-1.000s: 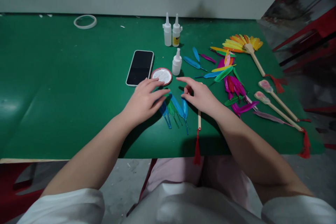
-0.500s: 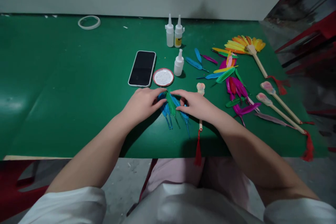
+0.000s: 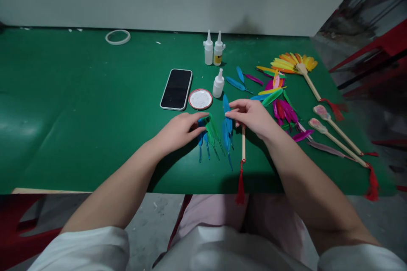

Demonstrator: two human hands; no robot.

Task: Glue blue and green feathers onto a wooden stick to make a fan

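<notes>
A: The right hand [image 3: 254, 118] and its blue feathers [image 3: 227, 130] have moved to the right, opening a gap beside the green feathers [image 3: 210, 128].

B: Is it gripping them?

A: Yes, thumb and forefinger are pinched on the vanes, nearer the far tips than the quills.

B: Which way do they lie?

A: Just left of the right palm, clearly the nearer hand. Their long axis runs almost straight away from the body, quills toward it, roughly parallel to the wooden handle [image 3: 243, 146] just right of them.

B: And the left hand [image 3: 178, 132]?

A: At the far ends of the green feathers. Its fingers hide the contact, so I can't tell whether it pinches or merely rests there.
</notes>
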